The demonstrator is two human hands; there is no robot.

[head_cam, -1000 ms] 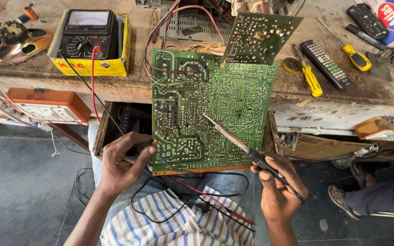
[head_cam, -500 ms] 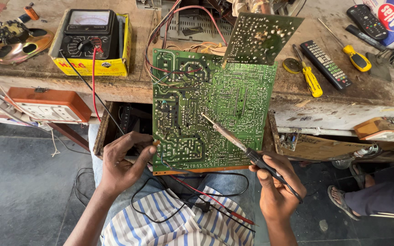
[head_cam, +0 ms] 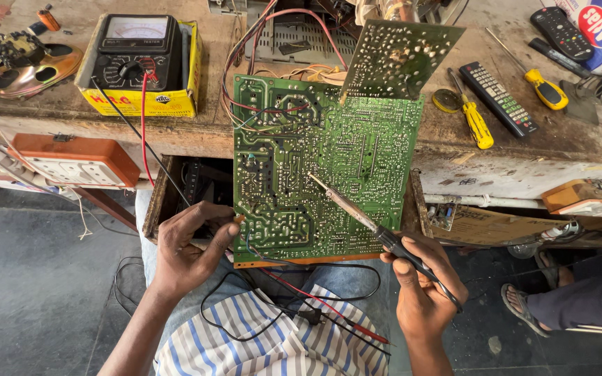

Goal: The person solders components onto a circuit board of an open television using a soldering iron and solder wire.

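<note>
A large green circuit board [head_cam: 329, 167] leans solder-side up from my lap against the workbench edge. My left hand [head_cam: 188, 247] pinches something thin at the board's lower left edge; what it holds is too small to tell. My right hand [head_cam: 423, 285] grips a soldering iron [head_cam: 357, 212] by its black handle, the metal tip resting on the middle of the board. A smaller green board [head_cam: 395, 59] stands tilted behind the large one. Red and black wires [head_cam: 315, 303] trail across my striped shirt.
On the bench sit an analog multimeter on a yellow box [head_cam: 137, 63], two yellow-handled screwdrivers [head_cam: 475, 122], remote controls [head_cam: 499, 97] and a metal dish [head_cam: 26, 66]. An orange switch box [head_cam: 74, 160] hangs at the left. Another person's sandalled foot [head_cam: 524, 306] is at the right.
The soldering iron tip has shifted slightly along the board. My left hand has stayed at the lower left edge.
</note>
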